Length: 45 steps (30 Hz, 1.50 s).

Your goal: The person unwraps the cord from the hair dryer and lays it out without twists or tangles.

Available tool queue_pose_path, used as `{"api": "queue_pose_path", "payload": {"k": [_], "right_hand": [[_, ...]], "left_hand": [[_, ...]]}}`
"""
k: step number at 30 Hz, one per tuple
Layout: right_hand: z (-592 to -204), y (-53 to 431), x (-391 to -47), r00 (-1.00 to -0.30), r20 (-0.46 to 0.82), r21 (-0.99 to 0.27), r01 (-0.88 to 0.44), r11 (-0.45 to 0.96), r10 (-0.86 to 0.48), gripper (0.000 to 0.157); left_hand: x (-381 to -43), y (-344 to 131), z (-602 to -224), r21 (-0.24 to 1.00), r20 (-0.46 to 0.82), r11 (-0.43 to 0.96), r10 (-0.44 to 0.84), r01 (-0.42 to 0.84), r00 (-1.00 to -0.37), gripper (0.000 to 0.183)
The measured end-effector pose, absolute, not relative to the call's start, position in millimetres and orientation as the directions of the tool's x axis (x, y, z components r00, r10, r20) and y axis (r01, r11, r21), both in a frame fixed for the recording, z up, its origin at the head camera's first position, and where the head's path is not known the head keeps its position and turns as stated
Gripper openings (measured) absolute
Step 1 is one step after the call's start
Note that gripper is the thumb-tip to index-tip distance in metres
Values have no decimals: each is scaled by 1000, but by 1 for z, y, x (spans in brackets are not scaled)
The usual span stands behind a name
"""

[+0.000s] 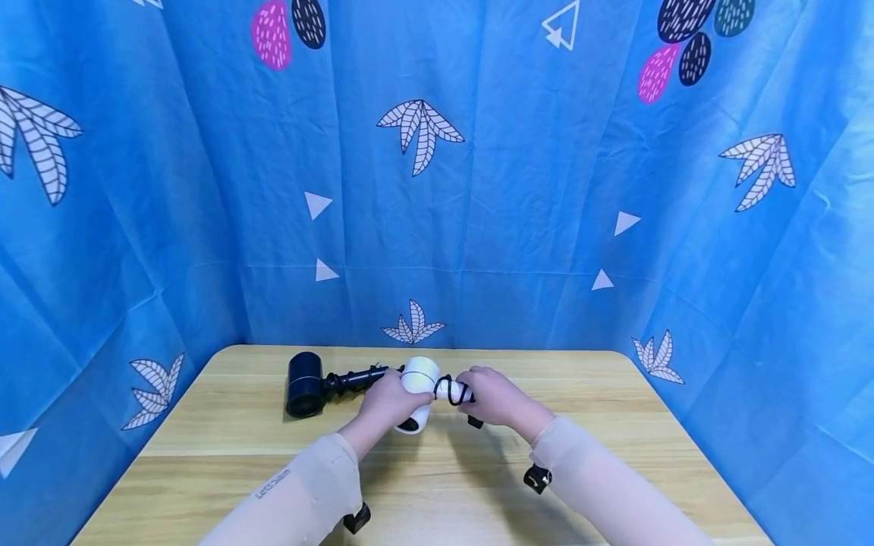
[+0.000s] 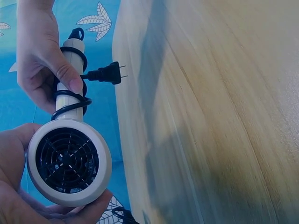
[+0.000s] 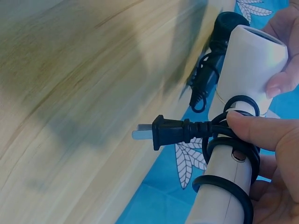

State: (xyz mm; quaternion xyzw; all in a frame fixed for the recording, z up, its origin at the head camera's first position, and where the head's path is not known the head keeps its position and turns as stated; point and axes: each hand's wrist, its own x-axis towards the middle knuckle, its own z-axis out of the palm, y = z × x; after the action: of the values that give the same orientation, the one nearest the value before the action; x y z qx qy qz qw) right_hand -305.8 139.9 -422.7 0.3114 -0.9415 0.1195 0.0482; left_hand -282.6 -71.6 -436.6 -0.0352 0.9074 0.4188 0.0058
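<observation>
A white hair dryer (image 1: pixel 419 370) is held up above the table by both hands. My left hand (image 1: pixel 386 400) grips its barrel, fingers and thumb around the sides; the dark round grille (image 2: pixel 67 160) shows in the left wrist view. Around the handle, my right hand (image 1: pixel 501 397) curls its fingers, with the thumb pressing on the black cord (image 3: pixel 226 185). That cord is wound in loops along the handle. Its two-pin plug (image 3: pixel 170 132) sticks out to the side near the right thumb.
A black hair dryer (image 1: pixel 305 385) lies on the wooden table (image 1: pixel 239 432) left of the hands, its own cord wrapped about the handle. Blue patterned cloth (image 1: pixel 423 227) hangs behind the table and on both sides.
</observation>
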Motion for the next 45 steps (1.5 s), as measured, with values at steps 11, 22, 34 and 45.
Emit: {"api": "queue_pose_path", "payload": {"k": [11, 22, 34, 45], "right_hand": [[-422, 134, -305, -796, 157, -183, -605, 775, -585, 29], [-411, 126, -299, -780, 154, -181, -626, 758, -607, 33], [-410, 125, -297, -779, 209, -157, -623, 766, -591, 41], [-409, 127, -294, -727, 331, -81, -657, 750, -601, 52]], "left_hand": [[-278, -79, -436, 761, -44, 645, -66, -76, -997, 73], [-275, -86, -435, 771, -17, 633, -83, -66, -996, 71], [-274, -94, -432, 770, -15, 633, -108, -80, -994, 73], [-271, -97, -430, 778, -13, 621, -135, -95, -991, 72]]}}
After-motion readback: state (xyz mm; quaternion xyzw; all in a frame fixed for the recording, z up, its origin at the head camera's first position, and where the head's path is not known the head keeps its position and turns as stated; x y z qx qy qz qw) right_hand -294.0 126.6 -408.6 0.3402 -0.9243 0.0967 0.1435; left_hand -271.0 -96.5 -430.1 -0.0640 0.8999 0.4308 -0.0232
